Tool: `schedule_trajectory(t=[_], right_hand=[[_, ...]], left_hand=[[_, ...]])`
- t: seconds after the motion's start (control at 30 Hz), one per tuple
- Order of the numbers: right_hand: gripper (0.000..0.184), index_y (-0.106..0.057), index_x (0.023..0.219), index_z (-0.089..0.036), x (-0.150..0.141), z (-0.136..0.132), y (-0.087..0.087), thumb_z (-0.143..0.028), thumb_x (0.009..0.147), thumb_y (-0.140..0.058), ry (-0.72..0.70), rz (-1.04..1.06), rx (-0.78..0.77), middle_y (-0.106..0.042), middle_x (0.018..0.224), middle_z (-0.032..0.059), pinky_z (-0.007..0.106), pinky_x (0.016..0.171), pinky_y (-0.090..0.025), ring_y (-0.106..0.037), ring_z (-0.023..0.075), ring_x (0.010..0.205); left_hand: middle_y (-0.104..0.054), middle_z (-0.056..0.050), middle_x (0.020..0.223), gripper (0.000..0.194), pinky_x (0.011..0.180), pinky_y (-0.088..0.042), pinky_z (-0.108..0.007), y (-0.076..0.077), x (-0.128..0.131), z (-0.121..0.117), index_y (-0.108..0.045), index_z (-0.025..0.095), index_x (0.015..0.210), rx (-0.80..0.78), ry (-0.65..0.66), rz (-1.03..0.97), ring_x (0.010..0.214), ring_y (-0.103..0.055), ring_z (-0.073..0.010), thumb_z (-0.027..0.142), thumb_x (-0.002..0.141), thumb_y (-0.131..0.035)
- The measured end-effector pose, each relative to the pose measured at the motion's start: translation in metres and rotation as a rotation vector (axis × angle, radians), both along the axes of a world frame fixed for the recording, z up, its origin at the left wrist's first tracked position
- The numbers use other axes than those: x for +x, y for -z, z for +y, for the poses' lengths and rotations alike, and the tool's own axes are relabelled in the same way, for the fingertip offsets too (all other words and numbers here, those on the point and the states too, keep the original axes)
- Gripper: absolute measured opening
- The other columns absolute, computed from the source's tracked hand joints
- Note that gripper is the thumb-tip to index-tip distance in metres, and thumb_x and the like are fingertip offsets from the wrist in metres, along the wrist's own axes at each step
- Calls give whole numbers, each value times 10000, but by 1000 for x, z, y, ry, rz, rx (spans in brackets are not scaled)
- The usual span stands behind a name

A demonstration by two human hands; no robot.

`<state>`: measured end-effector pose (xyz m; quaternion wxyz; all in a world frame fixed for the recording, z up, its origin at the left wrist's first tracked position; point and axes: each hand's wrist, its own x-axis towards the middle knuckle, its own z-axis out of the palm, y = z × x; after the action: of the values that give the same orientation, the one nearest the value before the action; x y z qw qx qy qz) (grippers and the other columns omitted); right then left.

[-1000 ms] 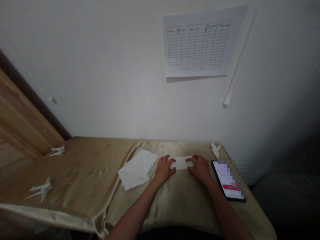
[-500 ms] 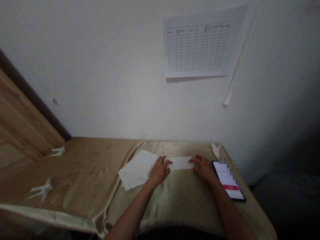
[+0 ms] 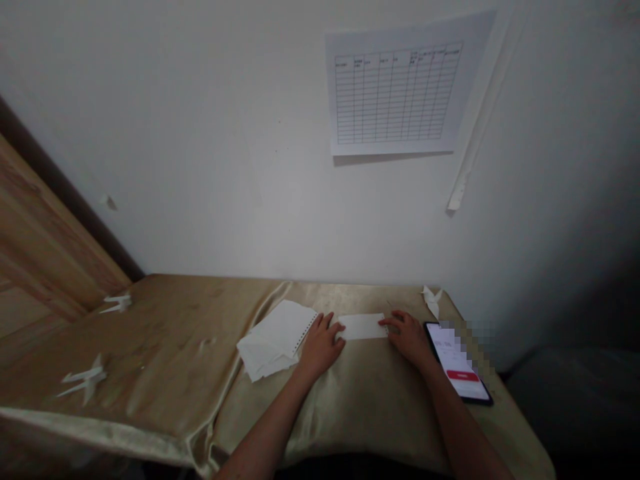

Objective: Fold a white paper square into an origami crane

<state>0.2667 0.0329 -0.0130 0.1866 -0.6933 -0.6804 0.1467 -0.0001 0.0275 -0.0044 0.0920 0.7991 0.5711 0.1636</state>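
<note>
A small white strip of paper (image 3: 361, 327) lies flat on the gold cloth, its right end showing torn binding holes. My left hand (image 3: 321, 345) rests at the strip's left end, fingers spread and lying on the surface. At the other end, my right hand (image 3: 407, 335) touches the holed edge with its fingertips, fingers apart and slightly bent. Neither hand is wrapped round anything. Just left of my left hand is a loose pile of white paper sheets (image 3: 275, 337), one with a row of binding holes, partly covered by that hand.
A phone (image 3: 463, 373) with a lit screen lies beside my right forearm. Behind it sits a folded white paper shape (image 3: 432, 301). Two more folded paper figures, one nearer (image 3: 87, 380) and one farther (image 3: 117, 303), stand at left. The wall (image 3: 210, 167) borders the cloth-covered table (image 3: 175, 333).
My left hand has shifted slightly right and its fingers lie flatter beside the strip's left end. My right hand and the paper strip stay nearly in place.
</note>
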Motion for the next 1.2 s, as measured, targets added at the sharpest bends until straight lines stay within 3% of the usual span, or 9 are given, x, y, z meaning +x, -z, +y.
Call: schedule_trajectory(t=[0.13, 0.37, 0.63, 0.97, 1.2], right_hand=[[342, -718, 1145, -334, -11, -5, -3, -320, 818, -619, 43, -22, 52, -518, 1390, 50, 405, 1121, -303, -457, 266, 1312], [423, -662, 1132, -288, -32, -11, 0, -445, 741, -692, 111, -99, 124, -507, 1381, 93, 493, 1125, -240, -406, 327, 1323], [546, -621, 1125, -264, -41, -6, 1, -594, 699, -707, 150, -117, 73, -473, 1402, 119, 558, 1131, -186, -342, 350, 1360], [580, -596, 1268, -382, -40, -3, -9, -477, 707, -708, 153, -68, -57, -402, 1475, 68, 568, 1145, -150, -280, 348, 1425], [550, -611, 1271, -389, -32, -1, -12, -403, 726, -679, 143, -44, -87, -399, 1495, 53, 494, 1146, -197, -312, 321, 1420]], left_hand=[[-476, -105, 1505, 385, 1213, -259, -470, -1, 15, -3, -662, 216, 1200, 39, -87, 53, 1435, -349, -347, 425, 881, -609], [-451, -169, 1516, 648, 1184, -228, -557, -3, 40, -2, -555, 174, 1339, 22, -222, 127, 1434, -312, -428, 573, 830, -591], [-319, -209, 1601, 922, 1204, -102, -603, 4, 57, 3, -463, 107, 1421, -39, -330, 106, 1494, -173, -462, 705, 731, -587], [-263, -235, 1614, 860, 1181, -88, -637, -4, 60, 4, -448, 124, 1398, -130, -327, 84, 1501, -121, -483, 634, 731, -630], [-308, -173, 1600, 643, 1194, -139, -587, -9, 50, 4, -525, 189, 1260, -150, -310, 69, 1504, -175, -422, 545, 744, -669]])
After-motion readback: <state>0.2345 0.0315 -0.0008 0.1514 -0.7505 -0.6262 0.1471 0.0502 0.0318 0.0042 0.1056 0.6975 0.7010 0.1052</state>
